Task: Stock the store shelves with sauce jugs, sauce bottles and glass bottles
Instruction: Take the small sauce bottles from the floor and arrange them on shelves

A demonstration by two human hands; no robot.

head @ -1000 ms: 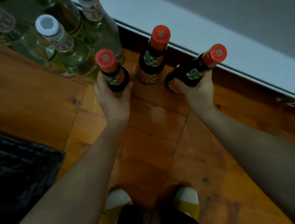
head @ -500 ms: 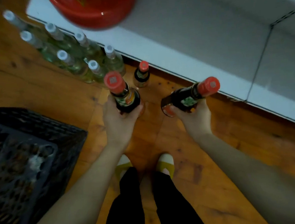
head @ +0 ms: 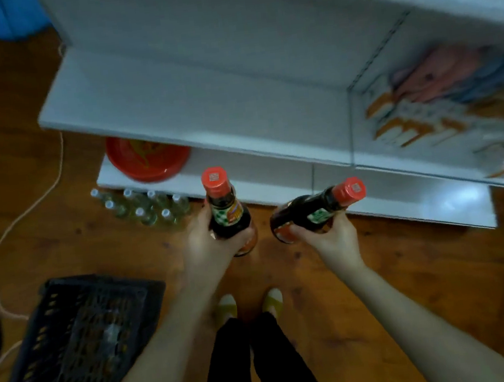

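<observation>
Gripping with left hand one dark, round sauce bottle, upright, glossy and red-capped. Gripping with right hand second sauce bottle, same shape, tilted, neck toward flat grey shelf. Held above brown wooden floor, in front of shelf.

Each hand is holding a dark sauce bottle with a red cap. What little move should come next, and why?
Probably carry the left hand forward and stand its sauce bottle on the white shelf. That one is already upright, while the right hand holds a tilted bottle, and the shelf lies just ahead of both.
</observation>
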